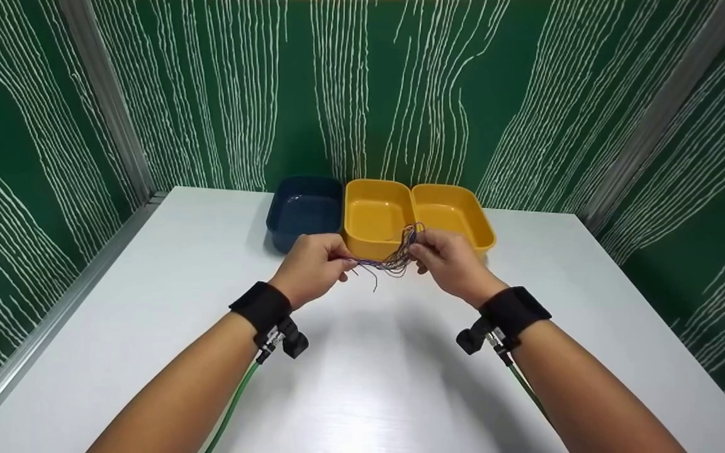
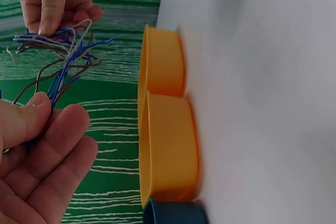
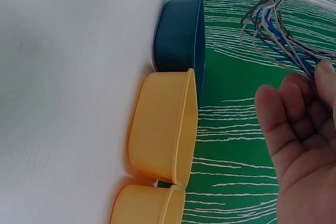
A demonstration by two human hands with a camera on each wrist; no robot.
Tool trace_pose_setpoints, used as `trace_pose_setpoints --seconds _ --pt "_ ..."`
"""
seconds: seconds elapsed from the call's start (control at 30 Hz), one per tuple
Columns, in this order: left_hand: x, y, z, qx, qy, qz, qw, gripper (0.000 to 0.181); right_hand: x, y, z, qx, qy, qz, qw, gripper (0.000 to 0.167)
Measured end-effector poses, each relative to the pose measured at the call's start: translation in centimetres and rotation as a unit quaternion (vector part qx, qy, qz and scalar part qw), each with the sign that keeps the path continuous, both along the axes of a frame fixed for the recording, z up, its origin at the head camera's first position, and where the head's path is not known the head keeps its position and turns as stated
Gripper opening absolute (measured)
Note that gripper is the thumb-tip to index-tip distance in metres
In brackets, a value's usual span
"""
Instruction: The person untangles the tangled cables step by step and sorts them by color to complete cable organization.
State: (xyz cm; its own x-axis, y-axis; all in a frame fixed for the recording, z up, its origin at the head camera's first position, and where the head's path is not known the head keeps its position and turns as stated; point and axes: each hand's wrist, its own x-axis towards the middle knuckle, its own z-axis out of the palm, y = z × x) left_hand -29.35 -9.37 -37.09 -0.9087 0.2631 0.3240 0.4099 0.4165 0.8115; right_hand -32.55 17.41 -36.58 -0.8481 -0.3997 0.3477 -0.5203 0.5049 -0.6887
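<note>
1. Currently, both grips are engaged: my left hand (image 1: 315, 264) pinches one end of the wires (image 1: 393, 262) between thumb and finger, and my right hand (image 1: 454, 258) pinches the other.
2. Wire position: stretched between my hands, raised above the table (image 1: 362, 365), before the middle yellow bin (image 1: 375, 217). The blue bin (image 1: 306, 214) stands to its left, the right yellow bin (image 1: 450, 217) to its right.
3. Wire condition: blue, grey and brown strands, looped and crossed. One loose end (image 1: 375, 281) hangs near my left fingertips.
4. Caution, knotting: if I pull straight apart, the crossed loops could draw tight.
5. Caution, slippage: each pinch bears on thin strands at the fingertips. Uneven pressure could let some slide out and fall on the table or into the middle yellow bin.
6. Caution, snagging: the loose end could hook a neighbouring loop if I turn the wires carelessly.
</note>
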Motion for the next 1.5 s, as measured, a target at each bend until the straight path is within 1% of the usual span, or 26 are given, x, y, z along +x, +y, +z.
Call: trace_pose_setpoints --seconds 0.17,0.23,0.37,0.47,0.57,0.7,0.87,1.0,1.07,1.17,1.3,1.4,1.5 --pt "-0.1 0.1 -0.1 -0.003 0.006 0.002 1.0 0.009 0.1 0.1 0.1 -0.002 -0.012 0.003 0.9999 0.01" --pt "-0.2 0.1 -0.2 -0.006 0.008 0.002 0.9999 0.009 0.2 0.1 0.2 -0.003 -0.016 0.011 0.9998 0.009" --pt "-0.2 -0.1 -0.2 -0.01 0.009 0.003 0.9999 0.01 0.1 0.3 0.3 0.0 -0.017 0.032 0.9994 0.013" --pt "-0.2 -0.4 -0.2 -0.007 0.003 0.011 0.9999 0.011 0.0 0.4 0.2 0.01 -0.019 0.04 0.999 0.017" --pt "-0.2 -0.8 -0.2 -0.005 0.003 0.024 0.9997 0.012 -0.1 0.6 0.3 0.016 -0.018 0.04 0.9989 0.02" --pt "-0.3 -1.1 -0.1 -0.008 0.003 0.031 0.9995 0.012 -0.4 1.1 0.4 0.018 -0.001 0.017 0.9997 0.02" --pt "-0.4 -1.5 -0.1 -0.007 0.009 0.027 0.9996 0.013 -0.7 2.4 0.7 0.008 0.017 -0.033 0.9993 0.017" --pt "-0.3 -2.0 -0.1 -0.009 0.018 0.033 0.9992 0.014 -1.1 3.8 0.8 0.008 0.022 -0.073 0.997 0.016" --pt "-0.2 -2.1 -0.1 -0.01 0.019 0.036 0.9991 0.015 -1.3 4.3 0.9 0.013 0.022 -0.086 0.9959 0.016" --pt "-0.1 -2.3 0.0 -0.009 0.017 0.038 0.9991 0.018 -1.5 5.0 1.1 0.012 0.018 -0.095 0.9952 0.016" --pt "-0.1 -2.6 0.1 -0.01 0.033 0.036 0.9988 0.019 -1.6 5.7 1.4 -0.002 0.003 -0.1 0.995 0.017" --pt "-0.1 -3.0 0.0 -0.009 0.045 0.04 0.9982 0.019 -1.6 6.3 1.5 -0.018 -0.013 -0.104 0.9944 0.019" --pt "-0.1 -3.4 -0.1 -0.005 0.041 0.045 0.9981 0.017 -1.7 6.9 1.5 -0.03 -0.022 -0.109 0.9933 0.02"
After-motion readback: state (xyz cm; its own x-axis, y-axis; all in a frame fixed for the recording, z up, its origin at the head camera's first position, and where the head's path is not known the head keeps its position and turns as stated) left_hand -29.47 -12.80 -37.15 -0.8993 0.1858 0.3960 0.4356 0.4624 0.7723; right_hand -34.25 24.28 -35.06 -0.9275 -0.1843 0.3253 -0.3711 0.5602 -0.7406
